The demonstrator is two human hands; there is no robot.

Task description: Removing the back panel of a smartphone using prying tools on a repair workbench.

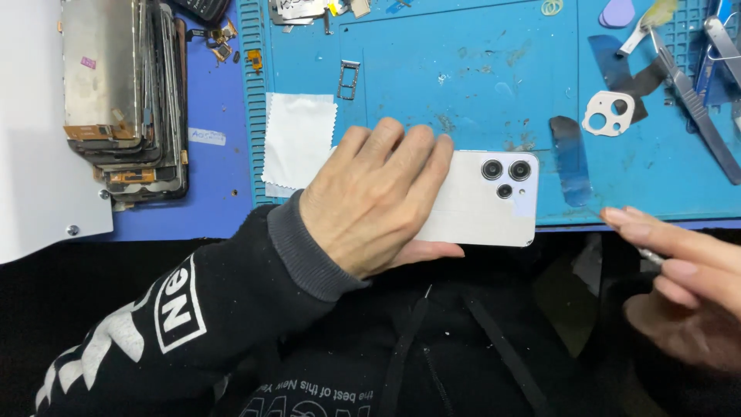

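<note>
Right hand (679,289) at near edge, fingers pinched on thin metal tool (651,256), perhaps tweezers, mostly hidden. Left hand (374,201) pressed flat on white phone (482,208), fingers spread over its back, thumb under near edge. Phone lies camera-side up on blue mat (463,69) at counter front. Beyond: white cloth (297,139), stack of old screens (123,93) far left.

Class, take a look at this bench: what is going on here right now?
A person at a blue repair mat holds a white smartphone face down with the left hand, its camera cluster facing up at the mat's near edge. The right hand pinches a thin metal tool beside the phone, not touching it. A white cloth lies left of the phone, a stack of removed screens further left, and tweezers at the far right.
</note>
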